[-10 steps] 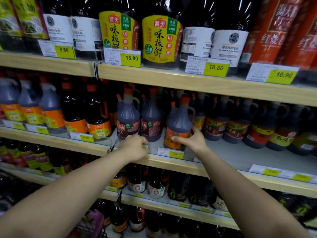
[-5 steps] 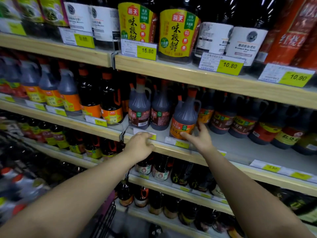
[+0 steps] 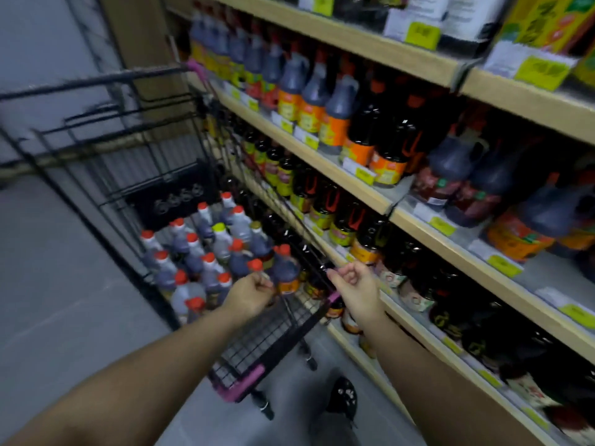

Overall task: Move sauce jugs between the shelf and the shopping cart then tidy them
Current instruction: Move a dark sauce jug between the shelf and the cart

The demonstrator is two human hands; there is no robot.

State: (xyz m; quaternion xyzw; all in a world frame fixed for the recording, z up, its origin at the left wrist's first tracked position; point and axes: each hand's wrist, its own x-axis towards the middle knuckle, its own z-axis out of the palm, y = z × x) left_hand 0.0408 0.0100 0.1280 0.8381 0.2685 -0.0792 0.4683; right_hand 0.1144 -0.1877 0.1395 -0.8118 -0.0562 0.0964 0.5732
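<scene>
A black wire shopping cart (image 3: 180,146) with pink trim stands left of the shelf and holds several sauce jugs with orange caps (image 3: 206,252). My left hand (image 3: 251,292) is down in the cart's near corner, its fingers curled at the handle of an orange-capped sauce jug (image 3: 285,272), just below the cap. Over the cart's right rim hangs my right hand (image 3: 354,281), loosely curled and holding nothing. More sauce jugs (image 3: 335,111) line the middle shelf (image 3: 360,188) on the right. The view is motion-blurred.
Wooden shelves run along the right, packed with dark bottles and yellow price tags (image 3: 442,225). Lower shelves hold more bottles (image 3: 341,220). Grey floor (image 3: 64,284) lies left of the cart. A patterned shoe (image 3: 344,394) shows below.
The view has swung left and down from the shelf to the cart. Both hands have left the shelf edge and now hover at the cart, the left one on a jug.
</scene>
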